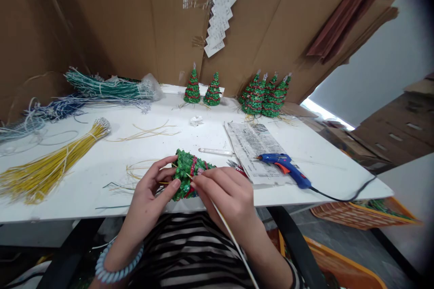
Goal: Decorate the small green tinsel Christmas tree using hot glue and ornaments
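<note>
A green tree figure [185, 162] with red bands lies on its side just above the table's front edge, its tip toward the right. My left hand [152, 189] holds its wide base, thumb in front and fingers behind. Between the thumb and fingertips of my right hand [227, 194] is a thin pale wire [233, 239]; its yellowish end touches the tree's side, and its long part runs down past my wrist. Loose yellow wires [135, 170] lie beside my left hand.
A blue glue gun [288, 165] rests on a newspaper [257, 144] at right, its cord running off the table [190, 133]. Scissors [237, 167] lie near my right hand. Several trees [264, 97] stand behind. Yellow [57, 165] and green wire bundles [105, 88] lie left.
</note>
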Motion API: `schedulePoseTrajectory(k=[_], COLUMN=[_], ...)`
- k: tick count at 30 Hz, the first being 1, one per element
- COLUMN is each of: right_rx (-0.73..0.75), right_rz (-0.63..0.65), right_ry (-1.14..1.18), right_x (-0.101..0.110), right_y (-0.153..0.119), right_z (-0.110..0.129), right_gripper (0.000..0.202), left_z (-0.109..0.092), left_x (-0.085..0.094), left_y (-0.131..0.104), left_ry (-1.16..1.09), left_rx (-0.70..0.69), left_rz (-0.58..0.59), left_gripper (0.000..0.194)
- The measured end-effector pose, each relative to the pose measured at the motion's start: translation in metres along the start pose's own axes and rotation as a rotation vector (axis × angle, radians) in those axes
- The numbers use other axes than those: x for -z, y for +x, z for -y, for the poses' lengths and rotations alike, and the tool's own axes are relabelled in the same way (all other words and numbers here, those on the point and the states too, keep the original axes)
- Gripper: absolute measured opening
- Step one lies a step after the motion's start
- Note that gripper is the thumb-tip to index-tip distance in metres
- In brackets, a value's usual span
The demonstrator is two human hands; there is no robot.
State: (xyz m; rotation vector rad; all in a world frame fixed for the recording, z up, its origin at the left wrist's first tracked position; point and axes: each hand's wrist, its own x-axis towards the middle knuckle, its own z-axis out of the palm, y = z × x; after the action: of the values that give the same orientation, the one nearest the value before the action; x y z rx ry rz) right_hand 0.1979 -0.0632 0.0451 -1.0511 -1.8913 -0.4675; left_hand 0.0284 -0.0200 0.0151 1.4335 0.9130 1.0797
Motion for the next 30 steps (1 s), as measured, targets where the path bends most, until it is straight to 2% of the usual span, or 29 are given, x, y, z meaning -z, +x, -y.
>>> schedulePoseTrajectory(k=[3, 11, 14, 17, 19, 25, 30], right_rx=[0.038, -0.177, -0.226, -0.296, -0.340, -0.427, -0.387], right_rz=[0.044, 0.157, 0.136, 0.071, 0.033, 0.000, 0.014], right_ry=[-0.015, 0.247, 0.283, 0.336, 0.390, 0.535, 0.469], right_x=[0.001, -0.007, -0.011, -0.017, -0.021, -0.024, -0.025], right_y=[0.005, 0.008, 0.006, 0.004, 0.002, -0.002, -0.001], right_z=[-0.001, -0.016, -0.017, -0.017, -0.017, -0.016, -0.013], right_gripper=[0.011, 0.015, 0.012, 0.008, 0.008, 0.008, 0.010], left_z=[0.001, 0.009, 0.009, 0.007, 0.006, 0.005, 0.003], left_x=[0.001, 0.004, 0.005, 0.005, 0.003, 0.003, 0.007], left_y=[0.001, 0.005, 0.007, 0.010, 0.013, 0.018, 0.021], left_ry=[-0.027, -0.082, -0.095, -0.112, -0.088, -0.015, -0.002], left_rx=[0.004, 0.007, 0.007, 0.016, 0.043, 0.086, 0.065], left_rz=[0.022, 0.029, -0.004, -0.083, -0.094, -0.015, 0.074], left_gripper=[0.048, 0.051, 0.046, 0.035, 0.033, 0.039, 0.038])
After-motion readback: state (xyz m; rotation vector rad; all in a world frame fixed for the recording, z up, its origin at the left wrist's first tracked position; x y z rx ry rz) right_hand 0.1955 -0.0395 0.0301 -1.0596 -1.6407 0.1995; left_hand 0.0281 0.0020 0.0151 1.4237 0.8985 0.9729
